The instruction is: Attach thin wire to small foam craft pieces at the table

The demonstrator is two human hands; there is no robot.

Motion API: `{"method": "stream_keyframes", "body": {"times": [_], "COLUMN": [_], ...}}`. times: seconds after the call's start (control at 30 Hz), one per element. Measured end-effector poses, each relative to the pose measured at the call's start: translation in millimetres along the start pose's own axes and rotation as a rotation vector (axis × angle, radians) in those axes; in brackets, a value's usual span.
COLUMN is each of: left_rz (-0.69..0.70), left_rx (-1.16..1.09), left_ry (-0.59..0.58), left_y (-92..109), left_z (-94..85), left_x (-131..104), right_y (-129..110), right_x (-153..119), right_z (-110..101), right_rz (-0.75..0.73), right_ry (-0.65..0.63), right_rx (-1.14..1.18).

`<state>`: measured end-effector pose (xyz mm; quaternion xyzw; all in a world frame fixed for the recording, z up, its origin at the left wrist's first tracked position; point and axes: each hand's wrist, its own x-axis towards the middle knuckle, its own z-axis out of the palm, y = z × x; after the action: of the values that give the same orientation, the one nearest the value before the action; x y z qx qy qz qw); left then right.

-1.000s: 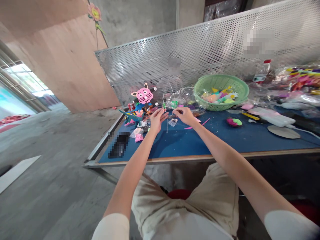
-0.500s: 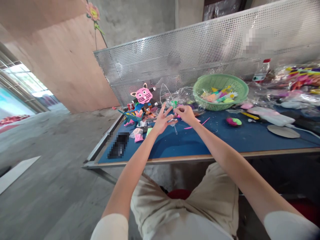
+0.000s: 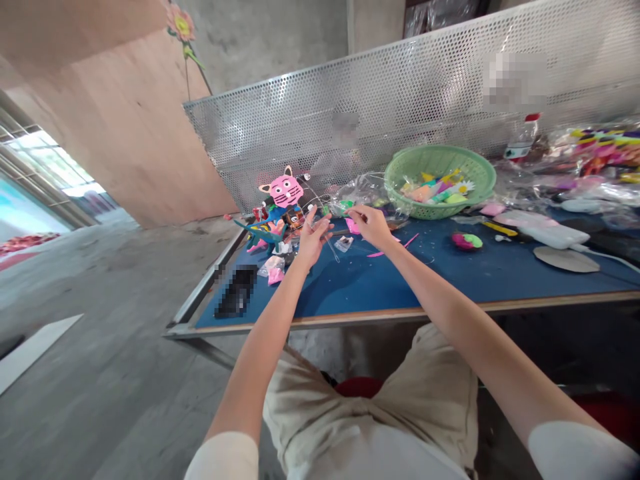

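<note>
Over the blue tabletop, my left hand has its thumb and fingers around a thin bent wire, which slants across the hand with its end pointing down toward me. A hand's width to the right, my right hand is closed in a pinch; whatever sits between its fingertips is too small to make out. Just beyond those fingertips is a bit of green. A pink piece lies below the right fingers, and a small clear packet rests between the hands.
A pink cat-faced figure and other colourful figures stand at left, near small bags of pink clay. A green basket with clay pieces sits behind, against the perforated metal panel. At right are a pink-and-green lump and a bottle.
My left hand has moved left, away from my right hand, and the wire has tilted with it. The small clear packet has come into fuller view. My right hand has barely moved.
</note>
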<state>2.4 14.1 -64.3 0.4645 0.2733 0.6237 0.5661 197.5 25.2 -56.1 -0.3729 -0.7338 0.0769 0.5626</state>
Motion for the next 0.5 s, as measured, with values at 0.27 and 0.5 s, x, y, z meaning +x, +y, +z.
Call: {"method": "stream_keyframes", "body": {"times": [0.27,0.5], "left_rz": [0.028,0.005], "left_rx": [-0.003,-0.067], "left_ry": [0.108,0.076], "left_y": [0.1,3.8], "left_z": [-3.9,-4.1], "left_x": [6.8,8.1], "right_y": [6.0,5.1], "right_x": [-0.8,-1.0], "right_z": [-0.5,0.6], "right_rz": [0.017,-0.016], "right_ry": [-0.003,0.065], "right_rx": [0.044,0.086]}}
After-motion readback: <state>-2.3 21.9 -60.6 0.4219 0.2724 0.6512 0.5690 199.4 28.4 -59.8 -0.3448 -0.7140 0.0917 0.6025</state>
